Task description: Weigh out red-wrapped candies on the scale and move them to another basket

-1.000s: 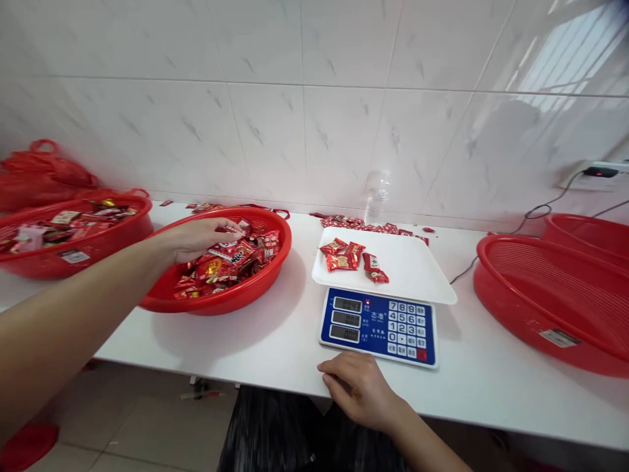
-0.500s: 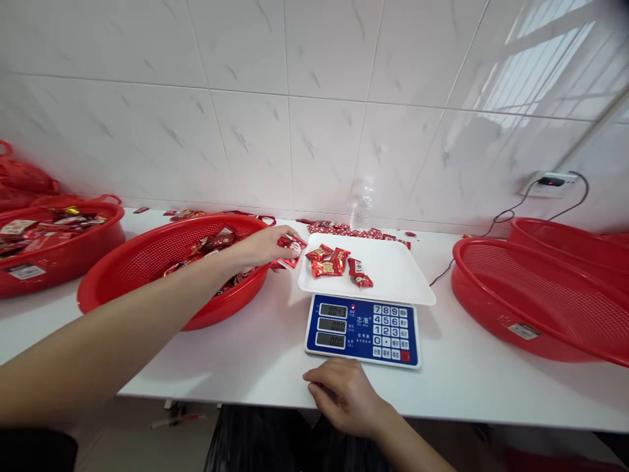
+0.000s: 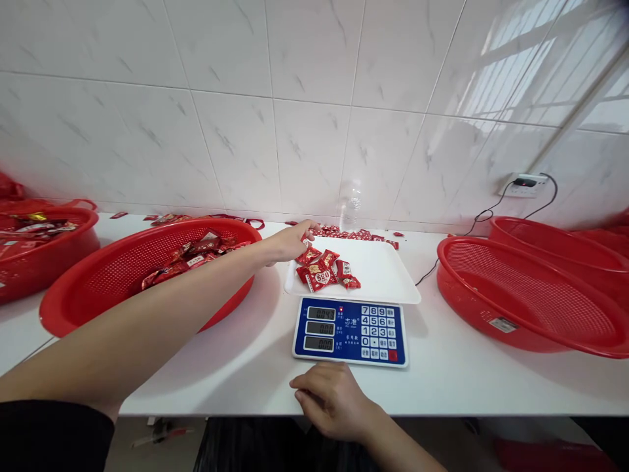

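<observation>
My left hand (image 3: 289,241) reaches over the left edge of the white pan of a blue digital scale (image 3: 350,329), fingers loosely apart, just above a small heap of red candy packets (image 3: 325,269) on the pan. A red basket (image 3: 98,275) with more red packets stands under my left forearm. My right hand (image 3: 330,397) rests on the white counter's front edge, just below the scale, fingers curled with nothing visible in them.
Two empty red baskets (image 3: 521,295) sit at the right, another filled one (image 3: 34,242) at far left. Loose packets (image 3: 354,233) and a clear bottle (image 3: 350,208) lie along the tiled wall. A cable runs to a wall socket (image 3: 525,185).
My left hand went from the basket of packets to the scale pan and let packets fall there; the heap on the pan has grown. The right hand stayed put.
</observation>
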Available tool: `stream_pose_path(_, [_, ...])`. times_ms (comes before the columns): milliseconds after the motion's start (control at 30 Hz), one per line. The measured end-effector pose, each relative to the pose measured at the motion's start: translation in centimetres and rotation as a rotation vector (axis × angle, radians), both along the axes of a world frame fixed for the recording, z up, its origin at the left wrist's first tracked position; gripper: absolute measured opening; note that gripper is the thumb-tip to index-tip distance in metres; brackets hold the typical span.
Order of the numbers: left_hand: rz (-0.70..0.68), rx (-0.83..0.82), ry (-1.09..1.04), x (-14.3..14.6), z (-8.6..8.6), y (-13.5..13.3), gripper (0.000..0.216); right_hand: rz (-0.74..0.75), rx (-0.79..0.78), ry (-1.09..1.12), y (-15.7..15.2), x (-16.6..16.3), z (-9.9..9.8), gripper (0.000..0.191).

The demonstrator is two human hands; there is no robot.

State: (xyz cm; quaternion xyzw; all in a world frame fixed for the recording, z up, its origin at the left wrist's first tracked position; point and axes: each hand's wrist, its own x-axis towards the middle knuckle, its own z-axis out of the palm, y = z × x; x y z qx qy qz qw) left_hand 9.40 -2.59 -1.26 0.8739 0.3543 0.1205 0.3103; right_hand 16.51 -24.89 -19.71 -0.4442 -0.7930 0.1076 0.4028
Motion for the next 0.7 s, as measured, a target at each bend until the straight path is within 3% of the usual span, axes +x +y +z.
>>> stream_pose_path(167, [-0.091, -0.004, -0.059, 0.5, -1.0, -0.5, 0.065, 0.000, 0.003, -0.002, 0.0, 0.1, -0.1, 0.021])
stream_pose_path(433, [-0.105, 0.351, 0.050, -0.1, -2.0, 0.1, 0.053, -0.001, 0.016, -0.007, 0.0, 0.1, 0.0, 0.021])
stream_pose_path(533, [-0.027, 0.422, 0.067, -2.8, -1.6, 0.5, 0.046, 0.005, 0.008, -0.008, -0.1, 0.3, 0.1, 0.021])
stream_pose_path(700, [0.232, 0.432, 0.152, -10.7, -1.6, 2.7, 0.049, 0.009, -0.009, -0.010, -0.2, 0.5, 0.3, 0.021])
